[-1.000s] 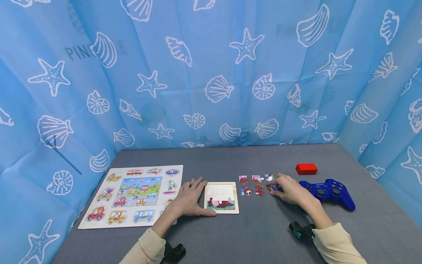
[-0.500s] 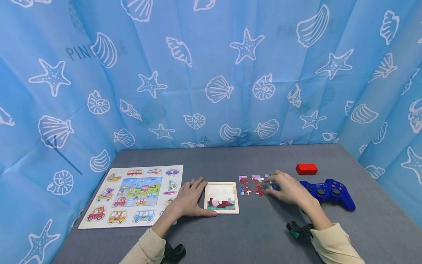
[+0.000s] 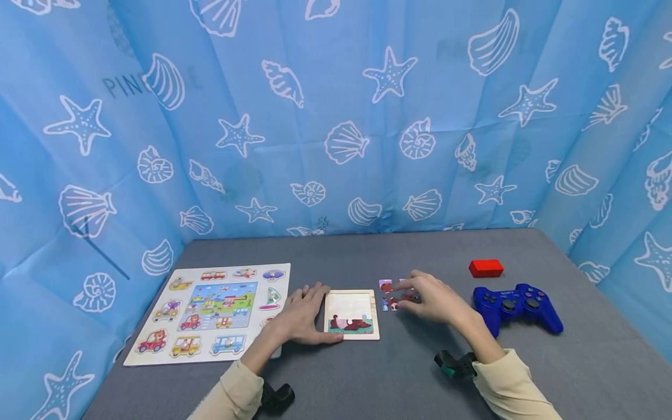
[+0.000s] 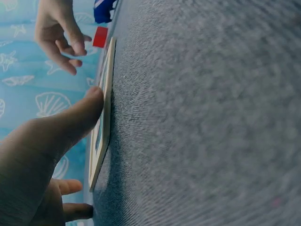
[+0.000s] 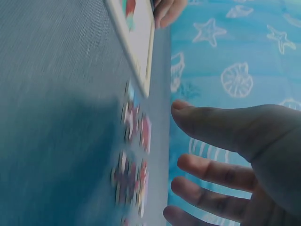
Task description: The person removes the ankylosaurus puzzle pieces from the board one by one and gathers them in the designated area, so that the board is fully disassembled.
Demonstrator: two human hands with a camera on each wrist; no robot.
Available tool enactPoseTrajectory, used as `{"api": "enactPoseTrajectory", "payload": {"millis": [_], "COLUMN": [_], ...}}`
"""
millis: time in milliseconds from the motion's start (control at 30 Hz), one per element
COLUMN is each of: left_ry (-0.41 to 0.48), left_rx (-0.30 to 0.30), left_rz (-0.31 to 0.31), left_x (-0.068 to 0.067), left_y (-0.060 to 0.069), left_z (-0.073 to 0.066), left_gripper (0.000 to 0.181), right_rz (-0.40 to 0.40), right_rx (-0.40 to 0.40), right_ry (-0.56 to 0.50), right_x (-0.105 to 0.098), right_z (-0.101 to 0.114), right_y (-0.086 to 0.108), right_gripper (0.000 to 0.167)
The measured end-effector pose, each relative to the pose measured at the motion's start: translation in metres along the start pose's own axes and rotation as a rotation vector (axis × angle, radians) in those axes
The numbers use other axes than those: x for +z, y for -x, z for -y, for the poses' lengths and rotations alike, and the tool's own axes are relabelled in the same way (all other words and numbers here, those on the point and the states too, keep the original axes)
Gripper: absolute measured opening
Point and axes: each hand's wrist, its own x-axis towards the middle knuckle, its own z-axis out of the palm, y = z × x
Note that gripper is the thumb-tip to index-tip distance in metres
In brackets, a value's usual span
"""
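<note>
A small wooden puzzle tray (image 3: pixel 375 312) lies on the table, with dark red and green puzzle pieces (image 3: pixel 350 325) fitted along its bottom and a bare white area above. My left hand (image 3: pixel 301 321) rests at its left side, fingers extended near the upper left corner and thumb (image 4: pixel 95 96) touching the near edge. My right hand (image 3: pixel 433 298) hovers over the loose jigsaw pieces (image 3: pixel 386 287) right of the tray, partly covering them. In the right wrist view, its thumb and fingers are spread above the pieces (image 5: pixel 126 181) with nothing between them.
A larger board of vehicle pictures (image 3: pixel 157 280) lies at the left, partly under the left forearm. At the right are a blue game controller (image 3: pixel 517 306) and a red block (image 3: pixel 486 268). A blue shell-print curtain (image 3: pixel 336 116) hangs behind the table.
My right hand has moved left across the loose pieces, from the rightmost ones towards the tray. The left hand has stayed at the tray.
</note>
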Motion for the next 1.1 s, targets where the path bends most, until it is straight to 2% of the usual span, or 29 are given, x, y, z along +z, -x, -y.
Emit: {"api": "enactPoseTrajectory", "payload": {"millis": [200, 333, 500, 633, 1100], "left_ry": [-0.001, -0.016, -0.037, -0.036, -0.035], "left_rx": [-0.001, -0.015, -0.030, -0.036, -0.028], "left_rz": [0.001, 0.007, 0.028, 0.032, 0.030], "left_x": [0.000, -0.001, -0.003, -0.005, -0.006], "left_y": [-0.001, -0.002, -0.003, -0.002, -0.001], "left_z": [0.001, 0.000, -0.002, -0.003, -0.003], "left_gripper": [0.107, 0.108, 0.110, 0.111, 0.111], "right_rz": [0.008, 0.027, 0.062, 0.096, 0.172], "right_rx": [-0.105, -0.151, -0.179, -0.188, -0.256], "right_ry": [-0.040, -0.027, -0.027, -0.068, -0.092], "right_x": [0.010, 0.019, 0.030, 0.037, 0.056], "right_z": [0.015, 0.027, 0.043, 0.054, 0.076], "right_y": [-0.013, -0.021, -0.029, -0.034, -0.046], "right_gripper": [0.031, 0.030, 0.028, 0.028, 0.027]}}
